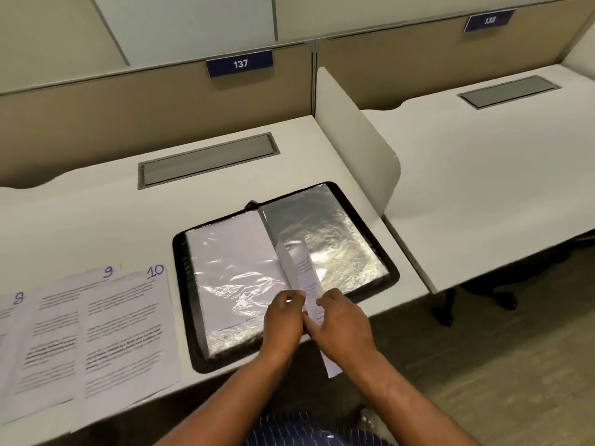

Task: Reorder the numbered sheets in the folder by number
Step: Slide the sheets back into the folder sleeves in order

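A black display folder (391, 268) lies open on the white desk (96, 220), its clear plastic sleeves shining. A printed sheet (304, 272) stands on edge near the folder's spine, partly inside a sleeve and reaching past the desk's front edge. My left hand (283, 320) pinches the sleeve's lower edge beside the sheet. My right hand (343, 326) holds the sheet's lower part, forefinger stretched toward the left hand. To the left lie three loose sheets, overlapping: sheet 8 (13, 317), sheet 9 (61, 317) and sheet 10 (128, 329), numbered in blue ink at the top.
A grey cable hatch (206, 160) is set into the desk behind the folder. A white divider panel (351, 136) rises on the right, with a second desk (483, 175) beyond it. A blue sign reading 137 (240, 63) hangs on the back partition.
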Motion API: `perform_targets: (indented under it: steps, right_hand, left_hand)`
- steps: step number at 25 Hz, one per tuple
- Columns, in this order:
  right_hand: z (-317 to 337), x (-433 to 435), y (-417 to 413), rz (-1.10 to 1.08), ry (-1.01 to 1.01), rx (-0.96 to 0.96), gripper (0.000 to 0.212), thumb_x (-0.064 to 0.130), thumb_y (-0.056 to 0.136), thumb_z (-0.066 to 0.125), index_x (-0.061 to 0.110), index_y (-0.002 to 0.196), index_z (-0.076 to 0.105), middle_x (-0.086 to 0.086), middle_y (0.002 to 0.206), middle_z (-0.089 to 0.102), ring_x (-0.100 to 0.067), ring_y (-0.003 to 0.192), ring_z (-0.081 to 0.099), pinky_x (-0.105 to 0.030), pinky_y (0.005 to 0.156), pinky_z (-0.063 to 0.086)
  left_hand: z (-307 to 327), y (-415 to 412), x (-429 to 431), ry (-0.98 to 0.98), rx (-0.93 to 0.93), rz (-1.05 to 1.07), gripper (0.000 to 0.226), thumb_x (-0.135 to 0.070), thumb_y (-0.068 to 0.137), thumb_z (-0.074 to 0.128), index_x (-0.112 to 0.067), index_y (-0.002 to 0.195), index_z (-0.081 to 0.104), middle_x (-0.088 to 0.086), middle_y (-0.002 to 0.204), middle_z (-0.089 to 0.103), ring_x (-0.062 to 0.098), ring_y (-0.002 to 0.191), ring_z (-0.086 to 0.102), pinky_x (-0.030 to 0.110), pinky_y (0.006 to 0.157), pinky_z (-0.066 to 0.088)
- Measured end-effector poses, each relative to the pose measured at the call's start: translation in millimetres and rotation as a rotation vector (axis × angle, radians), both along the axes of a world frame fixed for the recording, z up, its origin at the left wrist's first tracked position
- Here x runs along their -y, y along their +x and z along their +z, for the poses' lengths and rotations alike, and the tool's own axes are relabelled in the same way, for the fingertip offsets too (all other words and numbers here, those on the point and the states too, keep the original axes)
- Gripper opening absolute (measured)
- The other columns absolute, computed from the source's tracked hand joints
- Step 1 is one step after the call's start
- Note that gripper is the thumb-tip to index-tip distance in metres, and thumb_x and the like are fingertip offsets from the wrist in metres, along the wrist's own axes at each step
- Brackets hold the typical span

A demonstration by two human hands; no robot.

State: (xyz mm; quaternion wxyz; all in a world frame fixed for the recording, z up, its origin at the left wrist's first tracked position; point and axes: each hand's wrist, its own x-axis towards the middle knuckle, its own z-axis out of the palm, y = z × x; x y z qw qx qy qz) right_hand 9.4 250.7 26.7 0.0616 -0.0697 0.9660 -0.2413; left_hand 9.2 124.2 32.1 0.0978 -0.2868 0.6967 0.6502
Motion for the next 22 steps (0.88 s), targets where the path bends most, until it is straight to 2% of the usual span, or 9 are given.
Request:
perform_targets:
  steps: [4,7,9,11,13,15,17,19,22]
  right_hand:
    - [-4.9,-52.2,-5.0,0.063,0.005,-0.053,0.031,0.043,0.100,0.055,0.018,0.107,0.072,-0.001,0.104,0.066,-0.017,0.086,0.065,-0.032,0.074,0.054]
    - [-6.8,-85.2,-0.2,0.058,-0.017,-0.024,0.024,0.037,0.102,0.053,0.018,0.101,0.069,0.000,0.099,0.065,-0.014,0.080,0.064,-0.030,0.068,0.054]
    - [-5.0,-98.5,2.1,0.036,-0.057,-0.013,0.020,0.038,0.099,0.056,0.020,0.097,0.063,0.002,0.095,0.062,-0.011,0.078,0.063,-0.028,0.064,0.055]
    - [-1.7,-108.4,4.0,-0.008,-0.087,-0.014,0.016,0.037,0.095,0.060,0.022,0.091,0.060,0.005,0.090,0.059,-0.009,0.076,0.061,-0.022,0.060,0.048]
    - [-0.9,-117.0,4.5,-0.049,-0.070,-0.022,0.015,0.038,0.093,0.062,0.024,0.089,0.059,0.007,0.089,0.055,-0.007,0.074,0.060,-0.019,0.060,0.045]
    - [-1.0,-124.7,4.8,-0.064,-0.042,-0.007,0.015,0.040,0.093,0.062,0.025,0.093,0.058,0.008,0.092,0.053,-0.006,0.076,0.059,-0.016,0.061,0.045]
    - [-2.3,-132.6,5.8,-0.077,-0.025,-0.002,0.012,0.037,0.096,0.061,0.025,0.096,0.059,0.007,0.094,0.053,-0.006,0.076,0.058,-0.015,0.062,0.045]
    - [-0.8,-140.9,7.4,-0.104,-0.020,-0.011,0.008,0.032,0.097,0.060,0.024,0.098,0.061,0.007,0.095,0.056,-0.006,0.075,0.058,-0.016,0.063,0.045]
    - [7.0,-154.7,10.3,-0.121,-0.019,-0.047,0.007,0.025,0.098,0.061,0.022,0.100,0.065,0.007,0.093,0.059,-0.006,0.072,0.058,-0.014,0.064,0.045]
  left_hand:
    - [4.9,7.6,-53.5,0.039,0.048,0.096,0.012,-0.031,0.099,0.056,-0.026,0.106,0.064,-0.001,0.106,0.072,0.020,0.095,0.072,0.051,0.088,0.059]
    - [-1.5,15.3,-68.5,-0.070,0.005,0.090,0.013,-0.031,0.095,0.060,-0.026,0.104,0.067,-0.004,0.103,0.073,0.015,0.096,0.071,0.051,0.090,0.058]
    - [-4.9,15.9,-69.3,-0.124,-0.005,0.082,0.009,-0.029,0.096,0.061,-0.026,0.102,0.067,-0.006,0.105,0.074,0.010,0.096,0.071,0.046,0.089,0.058]
    - [-9.3,13.5,-68.0,-0.222,-0.016,0.056,0.006,-0.027,0.096,0.063,-0.026,0.102,0.066,-0.006,0.109,0.073,0.006,0.094,0.069,0.035,0.085,0.057]
    - [-14.1,7.4,-66.1,-0.424,-0.036,-0.087,0.016,-0.030,0.094,0.065,-0.030,0.110,0.066,-0.009,0.116,0.071,0.004,0.095,0.065,0.029,0.081,0.053]
    - [-21.5,-1.0,-64.4,-0.594,-0.041,-0.283,0.035,-0.038,0.091,0.067,-0.032,0.125,0.063,-0.011,0.126,0.066,0.009,0.103,0.064,0.032,0.086,0.054]
    - [-32.7,-10.3,-62.8,-0.861,-0.066,-0.489,0.047,-0.044,0.088,0.066,-0.032,0.133,0.059,-0.008,0.133,0.062,0.015,0.114,0.061,0.035,0.093,0.050]
    - [-42.4,-22.0,-62.2,-1.060,-0.134,-0.668,0.049,-0.046,0.089,0.065,-0.028,0.134,0.058,-0.004,0.133,0.061,0.020,0.119,0.057,0.037,0.096,0.045]
    - [-45.3,-37.7,-61.2,-1.088,-0.237,-0.736,0.035,-0.040,0.094,0.061,-0.023,0.124,0.065,-0.001,0.121,0.064,0.024,0.111,0.057,0.037,0.089,0.044]
